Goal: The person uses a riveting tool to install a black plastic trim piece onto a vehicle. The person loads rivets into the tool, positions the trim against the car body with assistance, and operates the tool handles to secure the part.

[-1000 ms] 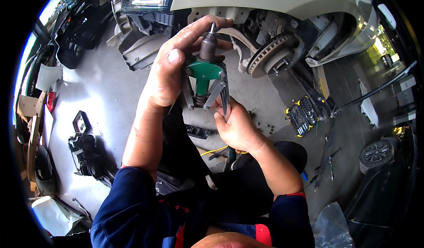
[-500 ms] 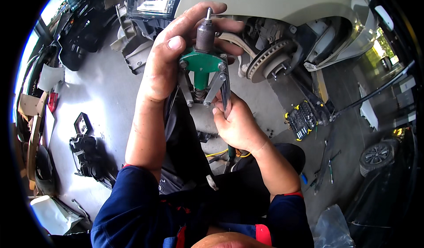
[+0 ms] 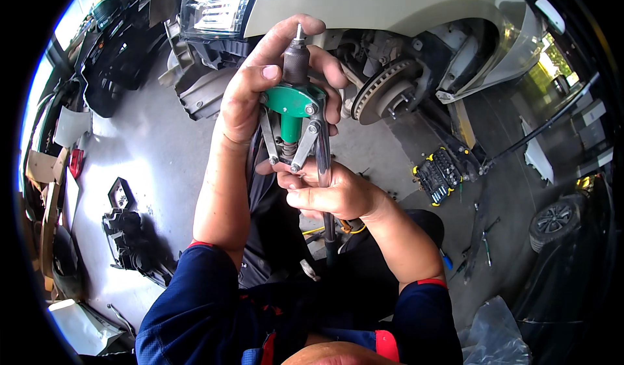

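A hand riveter (image 3: pixel 290 98) with a green body, a dark nose and a thin metal pin at its tip is held upright in front of me. Around its head and nose my left hand (image 3: pixel 244 95) is closed, thumb on the near side, fingers behind. Lower down, my right hand (image 3: pixel 341 193) is closed about the tool's shiny lever arm, just below the steel links. The lever's lower end runs down toward my lap. Part of the second arm is hidden behind my hands and dark trousers.
Ahead stands a pale car fender (image 3: pixel 377 1) beside a headlight (image 3: pixel 218 4), with a bare brake disc (image 3: pixel 387 92) in the wheel arch. An open socket set (image 3: pixel 437 176), loose tools (image 3: pixel 484 241) and a black part (image 3: pixel 127 235) lie on the floor. A wheel (image 3: pixel 556 225) is at right.
The riveter has shifted slightly left and down, tilting a little. My right hand has moved left and down, its fingers now reaching across below the links. The view has shifted slightly.
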Available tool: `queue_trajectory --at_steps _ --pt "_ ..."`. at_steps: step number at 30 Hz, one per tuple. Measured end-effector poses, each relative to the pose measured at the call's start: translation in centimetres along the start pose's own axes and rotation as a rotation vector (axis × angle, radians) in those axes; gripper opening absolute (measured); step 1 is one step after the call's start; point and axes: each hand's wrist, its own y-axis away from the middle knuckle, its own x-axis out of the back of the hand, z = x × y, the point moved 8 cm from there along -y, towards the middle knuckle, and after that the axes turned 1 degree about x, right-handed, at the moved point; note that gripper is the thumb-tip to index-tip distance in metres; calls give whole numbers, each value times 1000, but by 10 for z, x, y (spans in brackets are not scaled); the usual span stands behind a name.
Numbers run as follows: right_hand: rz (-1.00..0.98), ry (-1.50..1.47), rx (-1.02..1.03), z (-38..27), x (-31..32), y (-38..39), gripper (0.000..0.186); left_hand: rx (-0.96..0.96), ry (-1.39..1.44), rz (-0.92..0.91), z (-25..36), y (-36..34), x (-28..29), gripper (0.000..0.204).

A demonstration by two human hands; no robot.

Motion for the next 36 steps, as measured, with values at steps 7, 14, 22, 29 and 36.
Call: queue_trajectory --at_steps 7,14,22,29,36 --pt "56 80 33 6 25 8 37 -14 53 -24 -14 -4 -16 67" --pt "-104 -29 165 4 23 11 59 33 13 -40 -29 -8 -26 67" --pt "-136 -181 382 -12 30 34 80 113 -184 -152 -45 -35 -61 74" --pt "72 -320 493 -19 60 72 84 -167 -942 -37 -74 -75 -74 87" --pt "387 -204 402 23 125 105 70 172 -1137 105 -161 -50 -47 34"
